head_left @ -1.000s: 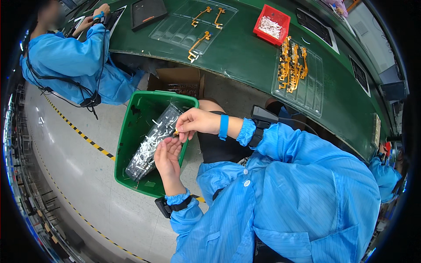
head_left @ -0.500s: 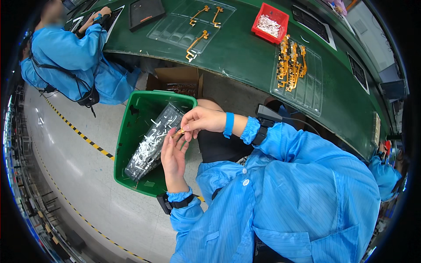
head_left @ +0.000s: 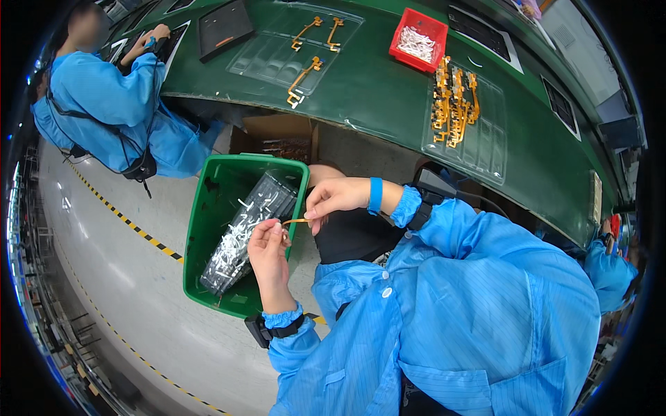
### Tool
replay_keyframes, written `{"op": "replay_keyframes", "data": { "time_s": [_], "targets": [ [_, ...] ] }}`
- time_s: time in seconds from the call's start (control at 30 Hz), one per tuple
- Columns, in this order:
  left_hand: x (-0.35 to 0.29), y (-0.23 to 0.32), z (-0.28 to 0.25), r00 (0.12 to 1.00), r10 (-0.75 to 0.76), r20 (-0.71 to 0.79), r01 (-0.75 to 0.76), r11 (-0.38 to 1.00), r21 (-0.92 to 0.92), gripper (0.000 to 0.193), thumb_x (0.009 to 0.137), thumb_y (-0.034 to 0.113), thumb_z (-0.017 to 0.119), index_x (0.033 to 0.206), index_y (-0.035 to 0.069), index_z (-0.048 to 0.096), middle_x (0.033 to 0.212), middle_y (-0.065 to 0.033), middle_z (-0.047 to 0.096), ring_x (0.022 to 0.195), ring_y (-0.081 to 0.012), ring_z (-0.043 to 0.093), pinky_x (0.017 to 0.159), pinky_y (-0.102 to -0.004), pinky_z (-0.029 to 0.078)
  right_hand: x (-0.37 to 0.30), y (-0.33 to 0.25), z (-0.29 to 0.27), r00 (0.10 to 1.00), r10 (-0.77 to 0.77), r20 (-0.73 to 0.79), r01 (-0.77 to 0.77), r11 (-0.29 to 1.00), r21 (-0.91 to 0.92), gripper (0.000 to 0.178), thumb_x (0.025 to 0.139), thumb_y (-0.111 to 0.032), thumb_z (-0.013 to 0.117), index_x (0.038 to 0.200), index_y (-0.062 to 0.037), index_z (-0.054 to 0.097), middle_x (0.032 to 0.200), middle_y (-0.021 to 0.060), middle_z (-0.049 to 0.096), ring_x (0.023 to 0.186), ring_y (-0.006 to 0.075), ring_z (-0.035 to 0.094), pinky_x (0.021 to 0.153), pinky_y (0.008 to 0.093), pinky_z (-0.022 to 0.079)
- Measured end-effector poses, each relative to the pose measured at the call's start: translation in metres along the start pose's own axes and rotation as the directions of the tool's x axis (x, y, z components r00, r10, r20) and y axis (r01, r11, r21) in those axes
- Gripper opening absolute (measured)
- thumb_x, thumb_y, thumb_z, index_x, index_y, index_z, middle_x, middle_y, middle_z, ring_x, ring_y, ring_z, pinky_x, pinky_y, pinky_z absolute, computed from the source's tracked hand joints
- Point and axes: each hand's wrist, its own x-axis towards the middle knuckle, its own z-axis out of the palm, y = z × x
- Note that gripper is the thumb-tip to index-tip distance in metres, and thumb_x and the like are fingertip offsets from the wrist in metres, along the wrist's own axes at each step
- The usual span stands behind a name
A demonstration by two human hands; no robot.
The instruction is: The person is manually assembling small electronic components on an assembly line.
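Observation:
An orange flex cable (head_left: 297, 221) is stretched between my two hands, over the right rim of a green bin (head_left: 191, 267). My left hand (head_left: 269, 249) pinches one end of it, and my right hand (head_left: 338, 199) pinches the other. Both ends are partly hidden by fingers. Inside the bin, white strips (head_left: 234, 239) lie scattered over dark clear plastic trays (head_left: 276, 194). On the green table (head_left: 374, 114), several flex cables (head_left: 454, 111) lie bunched on a clear tray (head_left: 492, 149). Another clear tray (head_left: 260, 66) at the left bears three separate flex cables.
A red box (head_left: 439, 35) of small white strips stands on the table, near a black tray (head_left: 225, 31). Under the table edge sits a cardboard box (head_left: 281, 127). At the far left a person in a blue smock (head_left: 111, 93) works at the table.
My hands have drawn apart, the right one moving right and down, so the flex cable shows stretched between them. My left fingers have closed to a pinch. The view has shifted slightly.

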Motion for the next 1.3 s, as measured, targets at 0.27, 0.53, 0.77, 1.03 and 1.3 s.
{"op": "replay_keyframes", "data": {
  "time_s": [0.27,0.53,0.77,1.03,1.3],
  "targets": [
    [0.001,0.011,0.016,0.965,-0.053,0.258,-0.06,0.91,0.41,0.012,0.091,0.006,0.065,0.099,-0.001,0.06,0.083,-0.0038,0.063,0.071,-0.0078,0.057,0.065,-0.0216,0.046,0.01,0.001,0.009,0.99,0.019,0.141,-0.023,0.999,0.029,0.023,0.097,-0.017,0.055,0.098,0.0044,0.063,0.085,0.012,0.071,0.078,0.0179,0.07,0.074,0.0297,0.055],
    [-0.015,-0.001,0.028,0.686,0.66,0.305,-0.555,0.204,0.806,0.014,0.088,0.003,0.066,0.1,-0.002,0.062,0.093,-0.0112,0.065,0.08,-0.0215,0.064,0.075,-0.0314,0.052,0.003,-0.005,0.025,0.991,-0.087,-0.099,0.075,0.991,-0.114,0.018,0.095,-0.011,0.054,0.097,0.0043,0.063,0.085,0.0112,0.07,0.074,0.0156,0.069,0.069,0.0275,0.055],
    [-0.018,-0.015,0.037,0.519,0.697,0.496,-0.571,-0.149,0.807,0.022,0.085,-0.001,0.063,0.106,-0.007,0.066,0.108,-0.0232,0.067,0.102,-0.0356,0.066,0.085,-0.0394,0.054,-0.001,-0.006,0.03,0.953,-0.263,-0.151,0.223,0.945,-0.239,0.019,0.095,-0.011,0.055,0.1,0.0057,0.064,0.087,0.011,0.07,0.076,0.015,0.069,0.07,0.0287,0.055],
    [-0.023,-0.015,0.037,0.786,0.585,0.2,-0.466,0.348,0.814,0.02,0.087,0.0,0.057,0.1,-0.01,0.068,0.094,-0.0213,0.071,0.083,-0.031,0.072,0.073,-0.0363,0.057,-0.007,-0.007,0.032,0.948,-0.294,-0.121,0.23,0.898,-0.376,0.018,0.094,-0.01,0.056,0.1,0.0054,0.064,0.087,0.0109,0.07,0.077,0.0163,0.068,0.071,0.0292,0.055],
    [-0.031,0.0,0.029,0.514,0.76,0.398,-0.541,-0.073,0.838,0.025,0.08,-0.003,0.07,0.104,-0.004,0.067,0.107,-0.0201,0.067,0.098,-0.0354,0.067,0.082,-0.0404,0.055,-0.007,-0.002,0.034,0.963,-0.23,-0.143,0.204,0.963,-0.178,0.019,0.095,-0.009,0.055,0.101,0.0064,0.063,0.09,0.0106,0.069,0.078,0.0158,0.069,0.071,0.0284,0.055]
  ]
}}
